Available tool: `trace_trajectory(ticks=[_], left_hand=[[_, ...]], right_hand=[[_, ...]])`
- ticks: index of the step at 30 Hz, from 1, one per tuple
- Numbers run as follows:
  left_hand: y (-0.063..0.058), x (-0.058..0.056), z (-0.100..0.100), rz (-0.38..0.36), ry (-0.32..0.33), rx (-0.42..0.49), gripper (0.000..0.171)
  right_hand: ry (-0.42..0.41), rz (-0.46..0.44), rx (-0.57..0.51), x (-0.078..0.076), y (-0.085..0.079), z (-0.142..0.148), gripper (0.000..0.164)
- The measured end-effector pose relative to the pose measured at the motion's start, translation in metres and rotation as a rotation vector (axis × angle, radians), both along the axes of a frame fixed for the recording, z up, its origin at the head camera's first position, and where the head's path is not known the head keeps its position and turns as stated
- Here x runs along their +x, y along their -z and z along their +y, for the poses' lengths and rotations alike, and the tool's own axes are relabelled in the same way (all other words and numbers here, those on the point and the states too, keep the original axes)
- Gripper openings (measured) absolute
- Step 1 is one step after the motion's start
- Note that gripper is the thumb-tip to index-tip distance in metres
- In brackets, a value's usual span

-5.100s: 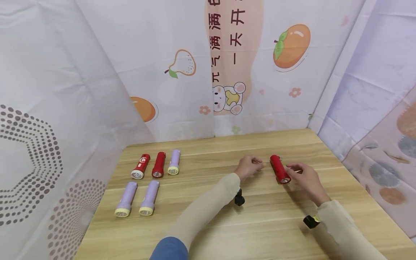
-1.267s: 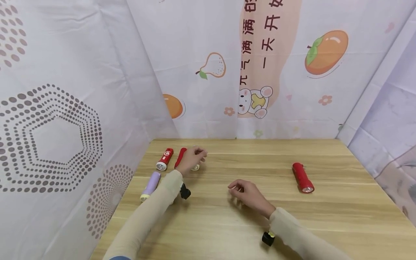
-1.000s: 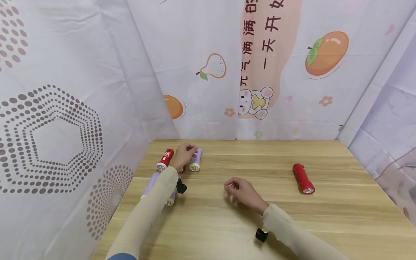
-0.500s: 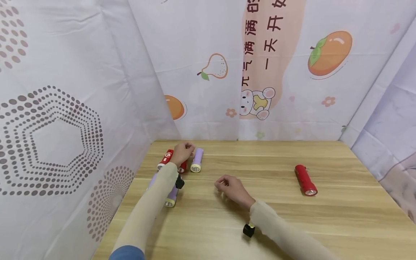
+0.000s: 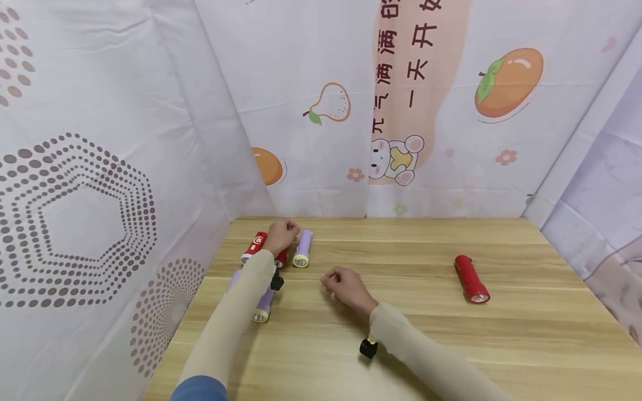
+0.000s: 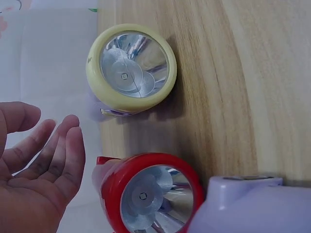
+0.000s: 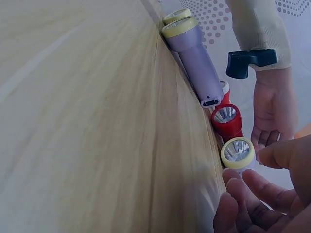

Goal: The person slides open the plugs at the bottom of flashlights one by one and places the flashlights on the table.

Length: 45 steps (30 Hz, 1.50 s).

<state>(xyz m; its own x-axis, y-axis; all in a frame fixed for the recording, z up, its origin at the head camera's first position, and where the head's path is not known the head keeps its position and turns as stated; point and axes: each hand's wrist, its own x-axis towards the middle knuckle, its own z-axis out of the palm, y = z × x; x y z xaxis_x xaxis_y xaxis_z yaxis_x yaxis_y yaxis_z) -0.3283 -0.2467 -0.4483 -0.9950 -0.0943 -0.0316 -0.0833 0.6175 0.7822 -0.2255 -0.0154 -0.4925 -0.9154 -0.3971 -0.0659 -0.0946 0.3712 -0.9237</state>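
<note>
My left hand (image 5: 282,236) hovers over a plain red flashlight (image 5: 282,258), partly covering it. Its fingers are loosely bent, with nothing in them. A purple flashlight (image 5: 303,249) with a yellow head lies just to its right; a red flashlight with a white head (image 5: 254,248) lies to its left. Nearer me are two more purple flashlights, one (image 5: 264,304) by the wrist and one (image 5: 234,278) mostly hidden behind the sleeve. My right hand (image 5: 348,287), relaxed and holding nothing, is over mid-table. In the left wrist view, the fingers (image 6: 73,155) are apart from both flashlight heads.
Far to the right, another red flashlight (image 5: 472,279) lies alone on the wooden table (image 5: 526,345). Printed white cloth (image 5: 311,167) hangs along the table's back edge and both sides. Black wrist cameras sit at each cuff, the right one (image 5: 368,348) low over the table.
Both hands have left the lone red flashlight and moved left. The left hand came over the group, then slowed; the right hand keeps drifting left. The flashlights stay put while the head view turned left.
</note>
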Motion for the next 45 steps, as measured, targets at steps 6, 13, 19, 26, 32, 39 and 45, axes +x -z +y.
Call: trace_trajectory(ticks=[6,13,19,26,32,39,45], left_hand=[[-0.001,-0.001,0.004,0.011,0.019,-0.033,0.018],[0.001,-0.007,0.005,0.005,0.026,-0.051,0.021],[0.004,-0.011,0.005,0.002,0.014,-0.048,0.021],[0.004,-0.012,0.005,-0.035,0.000,-0.065,0.021],[0.007,-0.015,0.005,-0.005,0.031,-0.119,0.023],[0.010,-0.017,0.003,-0.031,0.058,-0.150,0.023],[0.007,-0.016,0.002,-0.001,0.091,-0.176,0.023]], right_hand=[[0.005,0.015,0.011,-0.007,0.002,-0.015,0.022],[0.029,0.049,0.046,-0.020,0.002,-0.024,0.026],[0.082,0.036,0.071,-0.027,0.001,-0.033,0.024],[0.128,0.020,0.103,-0.031,0.000,-0.045,0.027],[0.177,0.052,0.183,-0.036,-0.002,-0.054,0.038],[0.177,0.037,0.318,-0.042,-0.001,-0.068,0.059],[0.170,0.054,0.388,-0.050,0.000,-0.073,0.060]])
